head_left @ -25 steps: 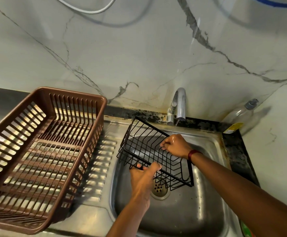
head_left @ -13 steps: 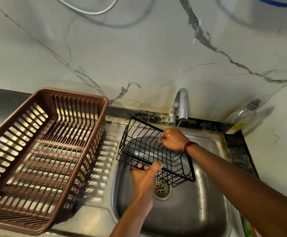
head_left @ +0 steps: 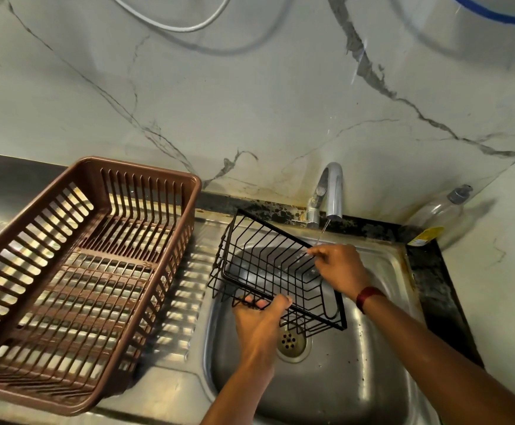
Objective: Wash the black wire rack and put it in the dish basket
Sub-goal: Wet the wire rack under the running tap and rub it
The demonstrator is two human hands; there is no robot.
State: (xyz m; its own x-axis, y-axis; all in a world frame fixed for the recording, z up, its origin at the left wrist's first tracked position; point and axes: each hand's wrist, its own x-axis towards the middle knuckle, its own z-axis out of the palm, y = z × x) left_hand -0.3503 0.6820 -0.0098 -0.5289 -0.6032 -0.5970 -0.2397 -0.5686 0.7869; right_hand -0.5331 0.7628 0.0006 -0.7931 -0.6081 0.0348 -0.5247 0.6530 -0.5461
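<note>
Rack tilted under tap; left hand grips near rim, right hand pinches far rim; basket left of tap.

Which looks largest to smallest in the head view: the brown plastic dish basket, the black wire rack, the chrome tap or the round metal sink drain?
1. brown plastic dish basket
2. black wire rack
3. chrome tap and round metal sink drain: these look alike; the tap is farther, so unranked.

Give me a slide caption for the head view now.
Left hand and right hand hold the black wire rack over the sink under the running tap; brown dish basket stands beside it.
</note>
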